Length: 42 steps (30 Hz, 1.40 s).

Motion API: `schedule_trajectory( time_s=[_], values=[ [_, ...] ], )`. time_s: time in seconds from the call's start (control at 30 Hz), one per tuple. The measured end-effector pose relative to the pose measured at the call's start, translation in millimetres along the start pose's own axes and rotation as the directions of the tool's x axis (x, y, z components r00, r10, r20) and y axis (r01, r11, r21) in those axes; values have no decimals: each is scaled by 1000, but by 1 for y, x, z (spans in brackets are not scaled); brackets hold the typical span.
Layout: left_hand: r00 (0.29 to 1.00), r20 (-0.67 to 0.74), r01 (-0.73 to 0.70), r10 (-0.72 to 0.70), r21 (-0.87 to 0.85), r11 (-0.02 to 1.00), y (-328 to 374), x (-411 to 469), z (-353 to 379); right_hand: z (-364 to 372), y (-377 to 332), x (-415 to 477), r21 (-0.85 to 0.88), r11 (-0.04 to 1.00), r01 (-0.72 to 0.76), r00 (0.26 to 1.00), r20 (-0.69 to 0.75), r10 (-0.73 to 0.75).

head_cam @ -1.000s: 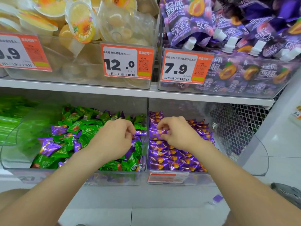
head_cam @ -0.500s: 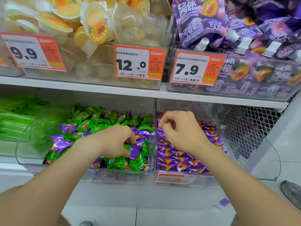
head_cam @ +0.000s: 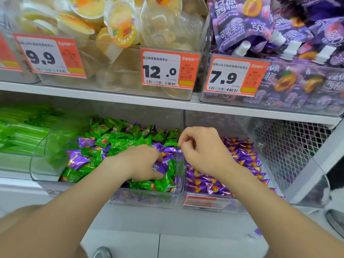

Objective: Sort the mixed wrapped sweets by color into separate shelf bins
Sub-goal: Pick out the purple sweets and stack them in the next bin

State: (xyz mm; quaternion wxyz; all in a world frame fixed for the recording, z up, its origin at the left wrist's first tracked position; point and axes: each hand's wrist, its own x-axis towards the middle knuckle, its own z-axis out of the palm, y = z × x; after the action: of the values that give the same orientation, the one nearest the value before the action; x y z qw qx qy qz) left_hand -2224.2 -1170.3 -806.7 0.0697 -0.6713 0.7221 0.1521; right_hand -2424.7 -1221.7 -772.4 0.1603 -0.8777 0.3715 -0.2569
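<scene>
Purple sweet (head_cam: 170, 149), foil-wrapped, lies at the right edge of the mixed bin (head_cam: 43, 164), against the clear wall dividing it from the purple bin (head_cam: 301, 183). My right hand (head_cam: 204, 151) reaches over that wall and pinches the sweet's twisted wrapper end between thumb and forefinger, the other fingers curled in. My left hand (head_cam: 143, 162) sits knuckles-up near the mixed bin's front right corner, fingers dug down among green sweets (head_cam: 119, 140) and other purple ones; I cannot tell whether it grips anything.

I judge the step in hand to be carrying this purple sweet across the divider. A pinch on the foil tail alone looks slippery, so I would take the body of the sweet before lifting, raise it clear of the wall's top edge, and let go low over the purple pile so it does not bounce out. Many purple wrappers show among the green, so plenty remains.

Above both bins runs a white shelf board (head_cam: 111, 92) carrying tubs of jelly cups (head_cam: 121, 28) and purple pouches (head_cam: 242, 25).
</scene>
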Motion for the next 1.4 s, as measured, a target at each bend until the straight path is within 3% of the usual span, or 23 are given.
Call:
schedule_trajectory(
  time_s=[0.27, 0.53, 0.67, 0.73, 0.8, 0.87, 0.93, 1.0, 1.03, 1.1, 1.17, 1.3, 1.4],
  values=[
    [998, -29, -56, 50, -225, 973, -5, 7, -4, -1, 3, -1, 15, 1000, 2, 1000, 13, -2],
    [966, -260, -113, 15, -367, 923, -11, -15, -16, -3, 6, -1, 126, 991, -37, 999, -23, 40],
    [916, -402, -263, -9, -615, 744, -4, -29, -25, -2, 6, -2, 142, 990, 26, 997, 68, -36],
    [887, -460, -335, -31, -689, 643, 1, -34, -27, -5, 1, -1, 248, 969, 6, 993, 116, -36],
    [867, -489, -368, -96, -758, 538, 9, -37, -31, -14, 0, 0, 467, 880, -93, 989, 143, 28],
    [876, -455, -367, -158, -843, 394, 16, -40, -36, -24, 7, 1, 649, 709, -276, 958, 247, 146],
    [886, -424, -354, -188, -880, 316, 19, -41, -38, -32, 18, 1, 721, 466, -513, 858, 446, 254],
    [879, -422, -341, -222, -882, 325, 22, -40, -37, -37, 32, -1, 718, 285, -635, 763, 526, 375],
    [873, -422, -338, -245, -885, 320, 24, -39, -36, -38, 41, -1, 688, 337, -643, 751, 481, 453],
    [867, -403, -325, -293, -903, 281, 30, -38, -32, -35, 59, -5, 432, 675, -598, 799, 251, 547],
    [864, -365, -288, -348, -923, 254, 37, -35, -28, -28, 70, -10, 102, 885, -455, 890, 95, 447],
    [847, -327, -241, -418, -939, 246, 49, -29, -22, -10, 73, -9, -115, 962, -250, 951, 157, 266],
    [866, -287, -240, -411, -957, 163, 56, -25, -20, -1, 66, -6, -173, 972, -161, 964, 184, 193]
  ],
)
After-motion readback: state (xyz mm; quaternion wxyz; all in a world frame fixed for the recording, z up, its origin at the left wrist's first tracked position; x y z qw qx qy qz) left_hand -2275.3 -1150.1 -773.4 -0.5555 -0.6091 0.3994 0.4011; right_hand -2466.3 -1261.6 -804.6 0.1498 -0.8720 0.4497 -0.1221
